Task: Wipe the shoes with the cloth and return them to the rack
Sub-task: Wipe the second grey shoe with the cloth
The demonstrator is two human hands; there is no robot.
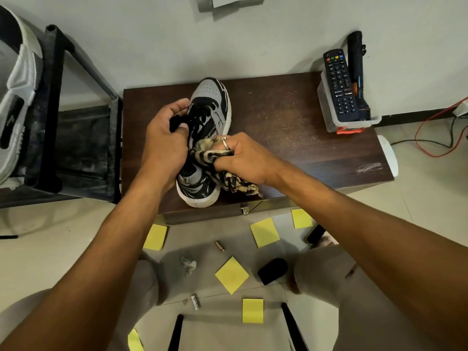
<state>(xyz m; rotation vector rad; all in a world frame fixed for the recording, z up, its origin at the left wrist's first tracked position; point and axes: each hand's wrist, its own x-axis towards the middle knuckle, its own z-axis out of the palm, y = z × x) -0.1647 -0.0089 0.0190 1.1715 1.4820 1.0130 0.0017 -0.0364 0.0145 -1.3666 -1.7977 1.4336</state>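
Observation:
A grey, black and white sneaker [211, 102] lies on the dark wooden table [291, 127], toe pointing away from me. My left hand [166, 138] grips its tongue and laces at the opening. My right hand [243, 158] holds a bunched black-and-cream striped cloth [233, 179] against the shoe's right side near the collar. A second grey and white shoe [17, 97] sits on the black rack [83, 148] at the left.
A clear bin [329, 115] with a remote control [339, 84] and a black torch [355, 72] stands at the table's far right. Yellow sticky notes [231, 274], a battery [219, 246], a black object [273, 271] and wires [430, 138] lie on the floor.

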